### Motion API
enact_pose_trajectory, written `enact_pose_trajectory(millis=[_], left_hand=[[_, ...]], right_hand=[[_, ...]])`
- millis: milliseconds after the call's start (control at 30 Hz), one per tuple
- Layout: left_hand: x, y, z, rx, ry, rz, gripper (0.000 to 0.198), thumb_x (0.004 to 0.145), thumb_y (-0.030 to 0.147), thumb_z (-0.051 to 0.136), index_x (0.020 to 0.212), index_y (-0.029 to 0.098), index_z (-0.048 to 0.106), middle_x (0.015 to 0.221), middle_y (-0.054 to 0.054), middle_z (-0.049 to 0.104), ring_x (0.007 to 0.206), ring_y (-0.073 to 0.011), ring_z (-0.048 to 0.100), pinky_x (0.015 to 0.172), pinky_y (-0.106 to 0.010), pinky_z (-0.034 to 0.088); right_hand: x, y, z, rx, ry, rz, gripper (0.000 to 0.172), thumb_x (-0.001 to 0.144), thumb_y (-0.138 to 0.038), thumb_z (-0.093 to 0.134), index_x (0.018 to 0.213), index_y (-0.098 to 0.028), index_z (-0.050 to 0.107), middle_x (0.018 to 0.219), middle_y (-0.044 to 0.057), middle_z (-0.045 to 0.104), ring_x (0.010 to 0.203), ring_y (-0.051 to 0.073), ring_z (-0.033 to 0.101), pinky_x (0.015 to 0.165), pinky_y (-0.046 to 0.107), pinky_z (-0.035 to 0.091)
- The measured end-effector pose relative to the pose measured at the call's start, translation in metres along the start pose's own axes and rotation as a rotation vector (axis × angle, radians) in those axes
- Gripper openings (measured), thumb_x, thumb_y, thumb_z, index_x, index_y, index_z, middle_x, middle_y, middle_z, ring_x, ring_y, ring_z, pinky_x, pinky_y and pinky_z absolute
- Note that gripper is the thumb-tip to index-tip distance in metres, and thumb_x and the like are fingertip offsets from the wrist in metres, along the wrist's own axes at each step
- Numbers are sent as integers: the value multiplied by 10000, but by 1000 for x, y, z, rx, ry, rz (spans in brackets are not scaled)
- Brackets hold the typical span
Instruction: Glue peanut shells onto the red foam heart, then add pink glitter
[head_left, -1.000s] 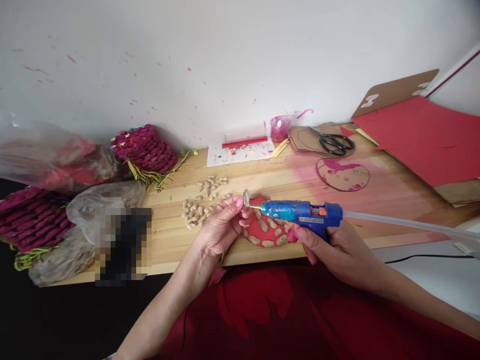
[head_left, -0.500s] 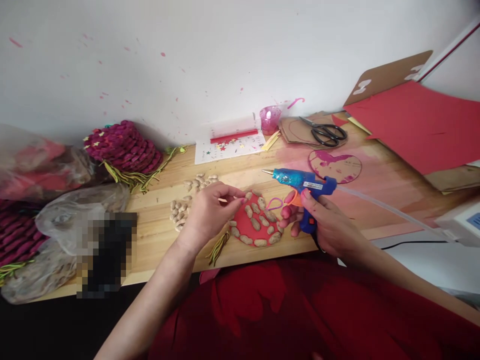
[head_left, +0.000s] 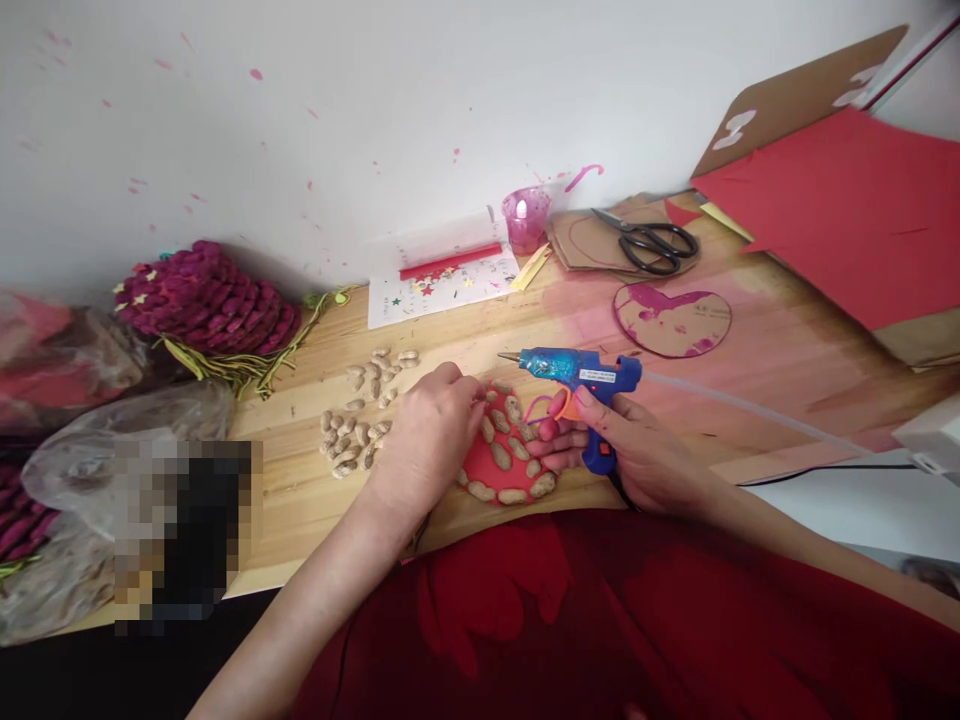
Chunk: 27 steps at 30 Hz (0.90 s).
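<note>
A blue glue gun (head_left: 577, 368) is in my right hand (head_left: 619, 435), its metal nozzle pointing left and its orange trigger under my fingers. Below the nozzle lies a red piece (head_left: 499, 472) with several peanuts in their shells along its edge and across its middle. My left hand (head_left: 439, 425) is at the red piece's upper left edge, fingertips pinched together. Whatever is between them, if anything, is hidden, and the hand covers part of that edge. Loose peanuts (head_left: 349, 437) lie on the table left of this hand. A purple loop (head_left: 536, 408) shows beside my right fingers.
Behind stand a pink cup (head_left: 526, 222) and a paper sheet (head_left: 390, 310) with small stars. Black-handled scissors (head_left: 656, 245) rest on cardboard; a heart-shaped cardboard piece (head_left: 675, 318) lies nearer. Red sheets (head_left: 832, 215) fill the right, purple bundles (head_left: 214, 300) and plastic bags (head_left: 127, 450) the left.
The view has shifted slightly. My left hand has turned, its back now towards me and its fingers closer together at the red piece. The glue gun stays in my right hand.
</note>
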<state>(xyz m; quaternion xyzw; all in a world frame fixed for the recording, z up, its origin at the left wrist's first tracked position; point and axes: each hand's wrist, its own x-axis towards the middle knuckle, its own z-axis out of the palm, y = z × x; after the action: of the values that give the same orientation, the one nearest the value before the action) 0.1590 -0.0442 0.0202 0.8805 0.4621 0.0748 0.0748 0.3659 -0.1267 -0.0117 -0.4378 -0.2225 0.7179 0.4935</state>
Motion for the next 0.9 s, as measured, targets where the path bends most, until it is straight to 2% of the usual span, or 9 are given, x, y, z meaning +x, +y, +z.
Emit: enact_pose_trajectory(millis=[300,633,900], left_hand=[[2,10,-2,129,-76,5,176,975,229,575,936,175,738,905,-81,648,818,-235,636,714,-334,458],[3,12,-2,202,-83,17,240,1001,255,535,894,165,731,887,-92,646,806,-236,626,696,-336,442],[5,13,-2,235,-107,7,239,1006,256,532,906,167,730,896,-91,649,830,-244,639,707,-338,454]], right_hand=[[2,0,-3,-25,-6,11,332,870,-522,736,951,-203,696,848,53,756,790,196,769,729,313,648],[2,0,-4,-26,-8,29,324,878,-516,729,961,-204,699,893,66,761,824,207,768,763,339,649],[2,1,-4,-14,-31,13,297,887,-497,727,942,-205,714,844,43,743,800,192,764,745,313,647]])
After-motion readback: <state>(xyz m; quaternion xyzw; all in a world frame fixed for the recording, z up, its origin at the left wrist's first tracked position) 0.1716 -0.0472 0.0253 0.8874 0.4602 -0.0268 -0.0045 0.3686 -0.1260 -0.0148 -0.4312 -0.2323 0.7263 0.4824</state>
